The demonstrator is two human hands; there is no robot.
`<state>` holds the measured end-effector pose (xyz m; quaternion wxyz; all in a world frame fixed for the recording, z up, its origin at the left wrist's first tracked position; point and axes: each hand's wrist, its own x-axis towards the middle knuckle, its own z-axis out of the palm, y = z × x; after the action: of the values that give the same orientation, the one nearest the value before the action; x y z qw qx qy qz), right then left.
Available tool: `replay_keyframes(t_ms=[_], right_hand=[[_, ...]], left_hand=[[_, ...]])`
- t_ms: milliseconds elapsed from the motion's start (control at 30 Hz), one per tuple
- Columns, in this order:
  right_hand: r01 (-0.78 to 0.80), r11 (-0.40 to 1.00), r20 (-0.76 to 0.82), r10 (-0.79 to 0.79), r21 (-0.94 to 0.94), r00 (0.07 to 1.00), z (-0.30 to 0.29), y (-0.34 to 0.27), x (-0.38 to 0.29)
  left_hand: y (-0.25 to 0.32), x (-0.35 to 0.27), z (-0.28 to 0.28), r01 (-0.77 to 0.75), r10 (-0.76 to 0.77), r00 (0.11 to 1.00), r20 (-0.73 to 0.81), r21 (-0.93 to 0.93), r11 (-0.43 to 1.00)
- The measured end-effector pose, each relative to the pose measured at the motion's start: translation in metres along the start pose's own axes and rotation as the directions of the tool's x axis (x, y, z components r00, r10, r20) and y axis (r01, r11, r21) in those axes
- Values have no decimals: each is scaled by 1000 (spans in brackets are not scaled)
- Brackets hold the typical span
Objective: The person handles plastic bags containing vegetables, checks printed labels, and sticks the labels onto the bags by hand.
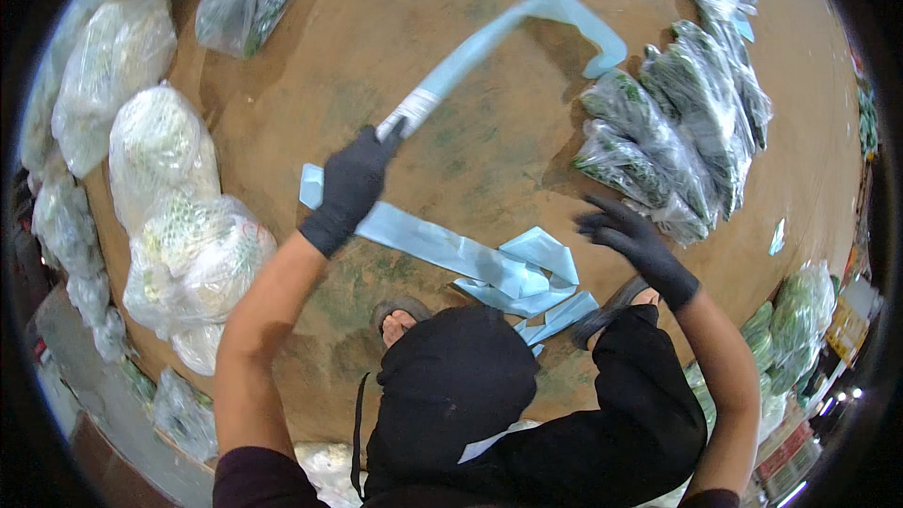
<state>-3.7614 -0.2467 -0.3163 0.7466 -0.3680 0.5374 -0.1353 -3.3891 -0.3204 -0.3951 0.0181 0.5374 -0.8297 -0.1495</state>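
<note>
My left hand (355,183), in a black glove, grips the printed end of a long light-blue strip (469,56), which stretches up and right. The strip's far end curls down by a pile of clear plastic bags with green contents (663,127). Beneath my left hand and towards my feet lies a folded, crumpled heap of blue strip (522,275) on the brown floor. My right hand (631,243), also black-gloved, hovers with its fingers apart just below the bagged pile and holds nothing.
Large clear bags with pale contents (183,247) line the left side. Another clear bag (254,0) lies at the upper left. More bags with green contents (797,317) stand at the right. A small scrap (777,237) lies right of the pile. My sandalled feet flank the blue heap.
</note>
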Motion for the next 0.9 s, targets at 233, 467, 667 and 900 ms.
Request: replay_keyframes(t_ms=[233, 467, 667, 900], right_hand=[[198, 481, -167, -107, 854, 980, 121, 12, 169], [165, 564, -100, -144, 809, 984, 111, -26, 153], [246, 598, -113, -250, 763, 962, 74, -25, 157], [285, 709, -103, -289, 645, 952, 34, -44, 172]], left_hand=[[46, -73, 14, -71, 66, 997, -25, -349, 934], [0, -19, 2, 66, -147, 988, -38, -764, 642], [-5, -20, 4, 353, 87, 916, 392, -889, 293], [-2, -34, 1, 443, -20, 890, 456, -852, 278]])
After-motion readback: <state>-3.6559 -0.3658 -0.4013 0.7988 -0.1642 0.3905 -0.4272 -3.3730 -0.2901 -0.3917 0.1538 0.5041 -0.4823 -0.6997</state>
